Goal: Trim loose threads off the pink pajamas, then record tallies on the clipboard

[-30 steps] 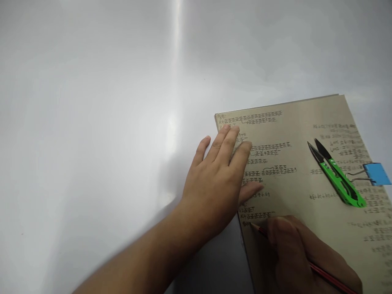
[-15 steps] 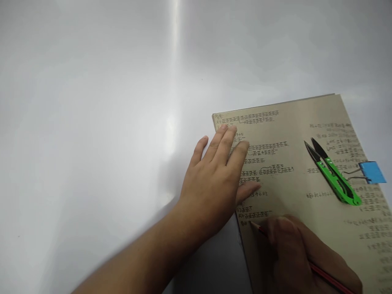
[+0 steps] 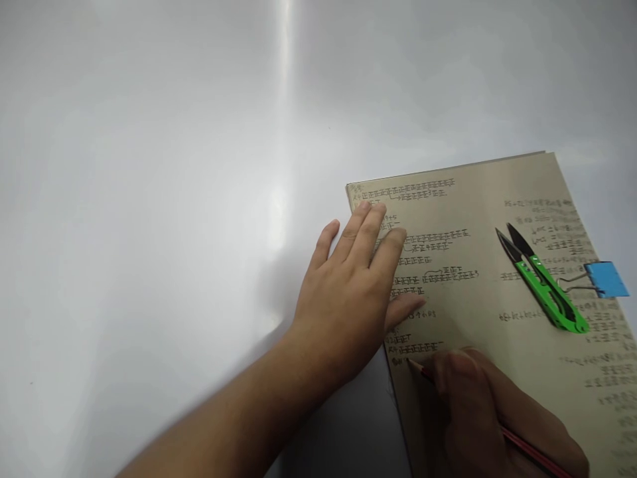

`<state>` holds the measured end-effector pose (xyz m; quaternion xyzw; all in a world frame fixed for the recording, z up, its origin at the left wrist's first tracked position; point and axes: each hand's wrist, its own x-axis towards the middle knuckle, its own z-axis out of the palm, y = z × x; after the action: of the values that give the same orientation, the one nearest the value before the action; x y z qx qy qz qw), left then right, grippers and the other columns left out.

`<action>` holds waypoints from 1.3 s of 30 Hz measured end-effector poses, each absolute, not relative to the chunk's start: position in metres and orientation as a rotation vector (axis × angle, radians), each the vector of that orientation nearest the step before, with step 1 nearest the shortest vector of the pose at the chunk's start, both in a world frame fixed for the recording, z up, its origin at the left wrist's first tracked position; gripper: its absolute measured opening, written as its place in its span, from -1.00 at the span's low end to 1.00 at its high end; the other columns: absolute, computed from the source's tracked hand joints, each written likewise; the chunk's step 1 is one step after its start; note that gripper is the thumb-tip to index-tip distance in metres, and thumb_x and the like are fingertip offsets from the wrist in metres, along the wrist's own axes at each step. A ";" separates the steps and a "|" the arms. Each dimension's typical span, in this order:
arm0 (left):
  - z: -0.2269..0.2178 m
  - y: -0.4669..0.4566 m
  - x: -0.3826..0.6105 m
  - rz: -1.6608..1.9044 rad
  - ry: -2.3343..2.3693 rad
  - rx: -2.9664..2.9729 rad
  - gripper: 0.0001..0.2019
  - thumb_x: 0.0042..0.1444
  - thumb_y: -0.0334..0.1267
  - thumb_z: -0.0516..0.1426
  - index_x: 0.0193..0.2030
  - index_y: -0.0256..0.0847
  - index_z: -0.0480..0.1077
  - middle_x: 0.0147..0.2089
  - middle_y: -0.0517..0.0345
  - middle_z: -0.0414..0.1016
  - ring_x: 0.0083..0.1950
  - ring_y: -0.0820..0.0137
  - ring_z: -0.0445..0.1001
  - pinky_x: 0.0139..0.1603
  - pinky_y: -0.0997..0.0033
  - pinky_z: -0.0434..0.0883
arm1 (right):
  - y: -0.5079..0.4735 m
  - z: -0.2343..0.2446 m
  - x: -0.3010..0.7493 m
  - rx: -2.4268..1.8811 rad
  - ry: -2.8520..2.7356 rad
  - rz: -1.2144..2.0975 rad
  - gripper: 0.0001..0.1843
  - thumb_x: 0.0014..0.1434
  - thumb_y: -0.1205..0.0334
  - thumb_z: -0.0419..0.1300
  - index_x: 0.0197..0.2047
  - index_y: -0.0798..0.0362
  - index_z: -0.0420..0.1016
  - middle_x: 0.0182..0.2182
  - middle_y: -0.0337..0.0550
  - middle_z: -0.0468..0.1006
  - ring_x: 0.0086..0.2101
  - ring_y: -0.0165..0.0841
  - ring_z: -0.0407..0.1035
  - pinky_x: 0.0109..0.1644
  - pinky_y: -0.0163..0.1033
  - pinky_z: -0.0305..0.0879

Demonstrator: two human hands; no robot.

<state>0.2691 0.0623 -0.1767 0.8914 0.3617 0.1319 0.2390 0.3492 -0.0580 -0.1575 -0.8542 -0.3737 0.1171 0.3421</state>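
My left hand (image 3: pixel 351 285) lies flat with its fingers spread across the left edge of a tan sheet (image 3: pixel 478 212) covered in handwritten tally characters. In the lower right, my right hand (image 3: pixel 492 411) is closed round a dark red pencil (image 3: pixel 532 448). The pencil's sharpened tip touches the sheet at the lowest line of writing on the left side. Green thread snips (image 3: pixel 552 295) with dark blades rest on the sheet, up and to the right of my right hand, their points toward the top.
A blue binder clip (image 3: pixel 606 279) grips the sheet's right edge, its wire handles lying over the paper. Beneath everything is a glossy white table (image 3: pixel 149 199) with a bright vertical streak of reflected light. More sheet edges show under the top one.
The pencil tip has shifted very slightly, and a little more marking shows on the lowest line. My left hand, the snips and the clip keep their places.
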 end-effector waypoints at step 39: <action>-0.177 0.062 0.269 0.363 0.989 2.434 -0.51 0.16 -0.06 0.04 0.17 -0.26 0.12 0.33 -0.11 0.00 0.37 0.23 -0.13 0.31 0.07 -0.06 | -0.061 -0.157 0.349 -2.166 -0.998 0.413 -0.61 0.21 0.14 0.03 -0.64 0.00 0.19 -0.70 -0.29 0.21 -0.65 -0.43 0.12 -0.50 -0.25 0.07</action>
<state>0.2691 0.0622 -0.1765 0.8903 0.3617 0.1329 0.2425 0.3493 -0.0609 -0.1569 -0.8374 -0.3856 0.1597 0.3528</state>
